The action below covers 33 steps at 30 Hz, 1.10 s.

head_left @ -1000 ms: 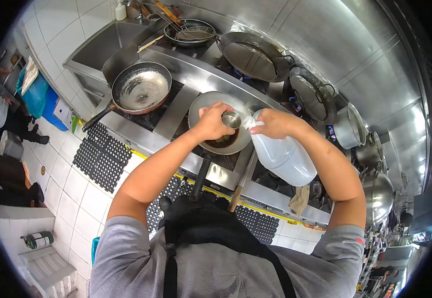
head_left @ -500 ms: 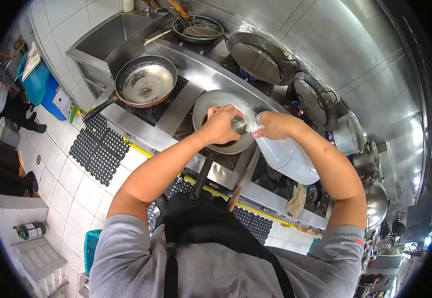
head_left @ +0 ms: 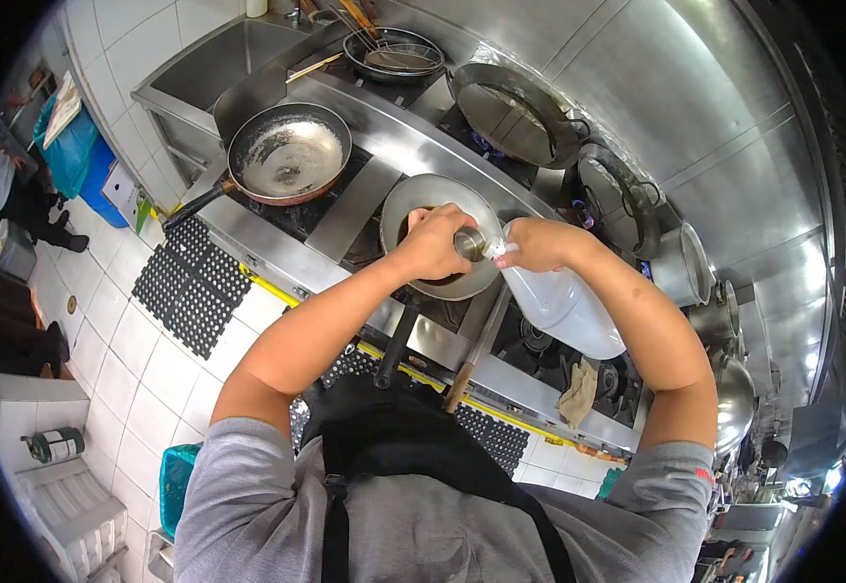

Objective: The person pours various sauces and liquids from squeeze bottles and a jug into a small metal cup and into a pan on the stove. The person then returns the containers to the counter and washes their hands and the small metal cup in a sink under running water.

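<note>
My left hand (head_left: pixel 431 245) is closed around a small metal cup (head_left: pixel 468 243) over a grey frying pan (head_left: pixel 457 194) on the stove. Some dark liquid shows in that pan, partly hidden by the hand. My right hand (head_left: pixel 537 243) grips a translucent white plastic jug (head_left: pixel 570 316) near its neck. The jug lies tilted, its mouth right at the cup's rim. Whether liquid is flowing between them I cannot make out. The pan's black handle (head_left: pixel 398 342) points toward my body.
A second frying pan (head_left: pixel 292 160) with whitish residue sits to the left. Behind are a strainer (head_left: pixel 398 60), a large dark pan (head_left: pixel 510 112) over a lit burner and a metal pot (head_left: pixel 680 267). A beige cloth (head_left: pixel 578 392) hangs by the front right burner. Other people stand far left.
The camera view has shifted slightly. Both hands keep the cup and the jug in nearly the same place above the pan.
</note>
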Available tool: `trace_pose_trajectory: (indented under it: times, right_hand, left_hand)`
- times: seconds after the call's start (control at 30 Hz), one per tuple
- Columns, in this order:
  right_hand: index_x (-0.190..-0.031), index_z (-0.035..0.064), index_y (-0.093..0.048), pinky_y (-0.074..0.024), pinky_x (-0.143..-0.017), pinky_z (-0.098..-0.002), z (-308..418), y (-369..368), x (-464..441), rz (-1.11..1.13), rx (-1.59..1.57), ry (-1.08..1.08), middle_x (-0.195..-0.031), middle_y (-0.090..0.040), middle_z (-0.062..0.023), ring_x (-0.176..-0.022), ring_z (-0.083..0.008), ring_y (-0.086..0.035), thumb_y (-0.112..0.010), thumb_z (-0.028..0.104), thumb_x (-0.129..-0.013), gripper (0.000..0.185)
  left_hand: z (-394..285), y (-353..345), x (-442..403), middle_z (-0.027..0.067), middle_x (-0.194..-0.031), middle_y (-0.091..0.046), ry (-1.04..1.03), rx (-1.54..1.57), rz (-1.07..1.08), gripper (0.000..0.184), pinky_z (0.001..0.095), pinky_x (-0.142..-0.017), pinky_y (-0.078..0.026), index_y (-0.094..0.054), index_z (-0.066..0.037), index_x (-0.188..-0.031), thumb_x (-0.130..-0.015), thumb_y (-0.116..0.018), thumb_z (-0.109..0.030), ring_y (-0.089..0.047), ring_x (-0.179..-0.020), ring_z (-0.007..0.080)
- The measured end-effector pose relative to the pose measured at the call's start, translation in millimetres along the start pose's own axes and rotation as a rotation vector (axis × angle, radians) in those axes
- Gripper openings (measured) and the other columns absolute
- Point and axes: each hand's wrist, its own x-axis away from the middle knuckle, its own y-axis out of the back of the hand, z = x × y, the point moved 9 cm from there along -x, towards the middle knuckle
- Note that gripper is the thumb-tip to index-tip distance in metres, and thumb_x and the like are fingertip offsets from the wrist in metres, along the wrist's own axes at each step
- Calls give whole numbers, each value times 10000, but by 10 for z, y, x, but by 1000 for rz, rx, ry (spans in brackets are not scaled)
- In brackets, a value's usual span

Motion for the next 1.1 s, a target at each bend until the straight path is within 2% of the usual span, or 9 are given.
trace_pose_trajectory:
  times: [0.4,0.67,0.93,1.0,1.1]
  right_hand:
    - [-1074,-69,-705,-553,-519,-416,22,22,26,-4,29,8,-920,-729,-238,-628,-314,-700,-722,406,-968,488]
    - [-1101,-76,-699,-568,-539,-416,36,49,51,-6,48,-7,-990,-730,-248,-690,-324,-721,-734,415,-959,512]
    - [-1109,-73,-698,-561,-530,-417,11,35,16,-3,53,-9,-980,-731,-247,-674,-318,-716,-739,406,-958,504]
    - [-1114,-74,-697,-560,-527,-417,9,30,11,3,65,-11,-971,-732,-245,-673,-317,-716,-738,404,-959,504]
    - [-1118,-72,-696,-557,-526,-416,28,48,33,-2,50,-10,-953,-733,-244,-669,-315,-714,-737,403,-960,502]
  left_hand:
    - [14,-25,0,80,-1223,-623,8,13,13,640,434,-1093,-291,-694,-132,-1230,-641,-885,-293,-566,-1203,295]
    - [2,-18,7,76,-1230,-621,15,11,20,652,428,-1097,-289,-691,-121,-1243,-647,-885,-299,-561,-1210,293]
    - [6,-29,12,74,-1222,-626,27,38,20,641,416,-1101,-284,-700,-118,-1228,-639,-882,-297,-563,-1201,294]
    - [-13,-23,13,108,-1208,-618,10,31,10,651,453,-1099,-321,-690,-110,-1223,-624,-858,-300,-584,-1182,339]
    - [-9,-22,13,107,-1204,-621,14,17,6,653,457,-1095,-328,-691,-110,-1226,-625,-857,-305,-587,-1179,342]
